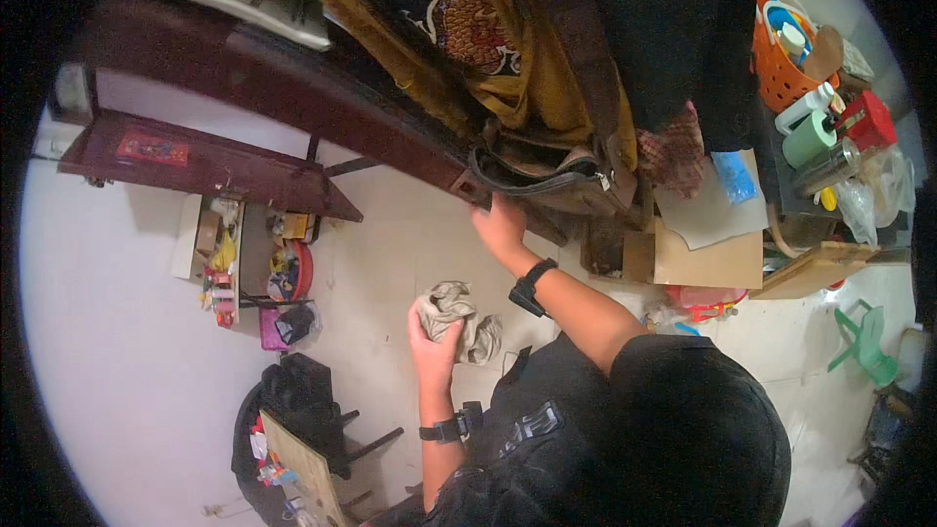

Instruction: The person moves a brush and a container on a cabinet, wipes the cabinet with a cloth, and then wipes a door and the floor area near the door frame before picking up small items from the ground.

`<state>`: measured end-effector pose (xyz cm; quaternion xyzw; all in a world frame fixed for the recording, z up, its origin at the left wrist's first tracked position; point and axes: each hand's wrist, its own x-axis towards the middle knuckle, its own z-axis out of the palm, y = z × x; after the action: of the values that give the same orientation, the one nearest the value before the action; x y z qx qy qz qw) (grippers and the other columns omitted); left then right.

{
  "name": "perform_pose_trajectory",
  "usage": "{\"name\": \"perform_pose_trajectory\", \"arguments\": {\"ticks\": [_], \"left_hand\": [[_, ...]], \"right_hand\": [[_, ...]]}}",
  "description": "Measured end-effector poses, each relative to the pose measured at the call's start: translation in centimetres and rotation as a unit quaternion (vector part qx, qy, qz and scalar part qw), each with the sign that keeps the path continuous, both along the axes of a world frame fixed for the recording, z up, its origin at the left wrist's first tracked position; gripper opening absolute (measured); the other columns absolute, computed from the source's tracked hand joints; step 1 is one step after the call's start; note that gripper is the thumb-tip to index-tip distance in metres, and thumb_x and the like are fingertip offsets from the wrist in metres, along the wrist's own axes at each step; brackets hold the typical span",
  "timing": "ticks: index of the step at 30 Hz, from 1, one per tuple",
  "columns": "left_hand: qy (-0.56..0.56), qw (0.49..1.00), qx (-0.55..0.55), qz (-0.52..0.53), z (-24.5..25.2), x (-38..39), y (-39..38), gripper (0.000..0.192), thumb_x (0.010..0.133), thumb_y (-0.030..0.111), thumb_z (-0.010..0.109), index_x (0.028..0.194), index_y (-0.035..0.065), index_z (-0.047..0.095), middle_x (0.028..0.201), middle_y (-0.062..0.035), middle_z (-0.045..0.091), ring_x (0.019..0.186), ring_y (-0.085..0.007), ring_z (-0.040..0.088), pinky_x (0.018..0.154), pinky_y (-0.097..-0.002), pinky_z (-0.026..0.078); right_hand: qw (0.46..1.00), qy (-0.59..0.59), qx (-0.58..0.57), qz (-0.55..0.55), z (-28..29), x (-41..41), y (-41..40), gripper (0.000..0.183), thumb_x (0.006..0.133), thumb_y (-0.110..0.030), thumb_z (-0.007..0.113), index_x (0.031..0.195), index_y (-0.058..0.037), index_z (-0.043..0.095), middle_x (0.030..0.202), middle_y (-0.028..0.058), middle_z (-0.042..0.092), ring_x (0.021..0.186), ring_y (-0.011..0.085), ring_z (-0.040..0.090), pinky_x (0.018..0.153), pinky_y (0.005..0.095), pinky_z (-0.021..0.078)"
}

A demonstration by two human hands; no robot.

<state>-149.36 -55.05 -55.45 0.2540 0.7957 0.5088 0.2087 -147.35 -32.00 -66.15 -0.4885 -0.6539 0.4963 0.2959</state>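
Observation:
My left hand (433, 353) grips a crumpled grey-beige cloth (448, 307), holding it above the pale tiled floor (381, 249). Higher up, my right hand (504, 228) reaches to the lower edge of a dark brown bag (560, 190), beside the end of a dark wooden rail or panel (410, 161). Its fingertips are partly hidden there, so whether they grip the wood or the bag cannot be told. The bag's zipped mouth gapes. Mustard cloth (505, 99) and dark fabric with an embroidered motif (476, 22) hang just above it.
An orange basket (779, 66) and several bottles, including a green one (809, 133), crowd a dark table at right. Below are a cardboard box (710, 260) and a green plastic stool (871, 351). A filled shelf (252, 256) and black-draped chair (300, 395) are at left.

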Motion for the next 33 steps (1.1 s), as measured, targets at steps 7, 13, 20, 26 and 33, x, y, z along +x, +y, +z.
{"name": "perform_pose_trajectory", "arguments": {"ticks": [7, 13, 20, 26, 33], "left_hand": [[0.148, 0.988, 0.034, -0.023, 1.1, -5.7, 5.4, 0.085, 0.076, 0.003, 0.071, 0.150, 0.0004, 0.029, 0.145, -0.0175, 0.042, 0.131, -0.0259, 0.044, 0.109, -0.0364, 0.037], [0.060, 0.995, 0.079, 0.028, 2.2, -10.0, 5.6, 0.090, 0.078, 0.008, 0.077, 0.152, -0.0001, 0.026, 0.150, -0.0193, 0.038, 0.135, -0.0278, 0.040, 0.112, -0.0379, 0.033], [0.123, 0.974, 0.049, 0.181, 3.3, -13.9, 6.4, 0.063, 0.087, 0.027, 0.076, 0.134, -0.0090, 0.053, 0.129, -0.0185, 0.059, 0.116, -0.0252, 0.055, 0.103, -0.0360, 0.040], [0.316, 0.918, -0.095, 0.221, 3.7, -18.3, 2.1, 0.062, 0.080, 0.037, 0.078, 0.120, -0.0081, 0.061, 0.117, -0.0266, 0.066, 0.111, -0.0389, 0.063, 0.095, -0.0431, 0.047], [0.357, 0.896, -0.169, 0.205, 3.6, -25.3, 0.5, 0.061, 0.078, 0.047, 0.074, 0.108, -0.0053, 0.063, 0.104, -0.0265, 0.066, 0.099, -0.0438, 0.062, 0.087, -0.0487, 0.049]], "right_hand": [[0.988, -0.012, 0.146, 0.051, 0.1, -2.6, -3.6, 0.065, 0.073, -0.033, 0.077, 0.126, -0.0038, 0.054, 0.117, 0.0149, 0.062, 0.107, 0.0344, 0.059, 0.086, 0.0442, 0.0509], [0.964, 0.108, 0.215, 0.116, -1.5, -4.0, -8.0, 0.061, 0.076, -0.022, 0.077, 0.128, -0.0042, 0.051, 0.126, 0.0141, 0.056, 0.107, 0.0346, 0.060, 0.084, 0.0427, 0.0526], [0.904, -0.075, -0.181, 0.381, -14.4, -1.8, -7.2, 0.022, 0.087, -0.023, 0.063, 0.093, -0.0029, 0.069, 0.088, 0.0073, 0.072, 0.083, 0.0170, 0.068, 0.073, 0.0316, 0.0555], [0.863, 0.059, -0.501, 0.027, -18.5, 7.6, -5.2, 0.017, 0.093, -0.017, 0.056, 0.097, -0.0035, 0.064, 0.090, 0.0100, 0.071, 0.071, 0.0184, 0.066, 0.058, 0.0305, 0.0522], [0.786, 0.325, -0.478, -0.219, -24.8, 31.5, 0.9, 0.015, 0.094, -0.016, 0.054, 0.089, -0.0023, 0.055, 0.080, 0.0112, 0.064, 0.061, 0.0214, 0.060, 0.051, 0.0310, 0.0503]]}}
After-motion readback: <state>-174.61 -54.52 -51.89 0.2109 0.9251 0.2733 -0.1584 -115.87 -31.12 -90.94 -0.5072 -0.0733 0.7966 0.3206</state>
